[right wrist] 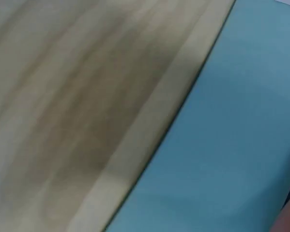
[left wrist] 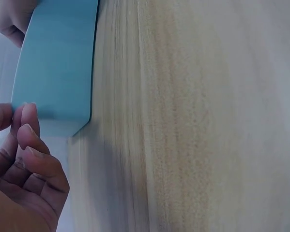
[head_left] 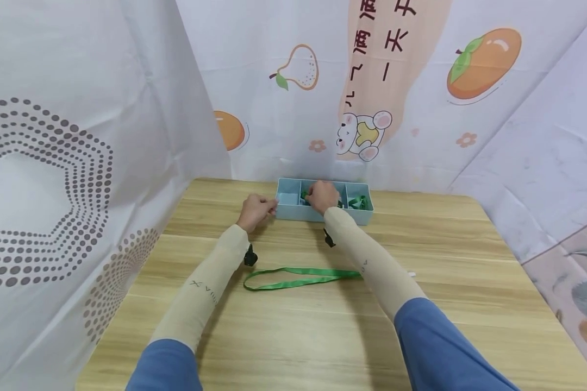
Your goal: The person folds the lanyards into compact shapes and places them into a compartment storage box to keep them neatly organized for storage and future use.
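A light blue divided box [head_left: 298,212] stands at the back of the table. My left hand [head_left: 257,211] pinches its left front corner; in the left wrist view, thumb and fingers [left wrist: 31,118] meet at the rim. My right hand [head_left: 323,196] reaches down into a middle compartment, fingers curled, with a green lanyard [head_left: 304,195] at the fingertips. The hand hides most of that compartment. Another bundled green lanyard [head_left: 358,202] lies in the right-end compartment. In the right wrist view, the box's front wall [right wrist: 222,135] fills the right side.
On the wooden table [head_left: 283,336], a long green lanyard [head_left: 293,283] lies in a stretched loop in front of the box, passing under my right forearm. A small white end [head_left: 411,274] shows beyond that arm. A printed cloth [head_left: 274,130] hangs right behind the box.
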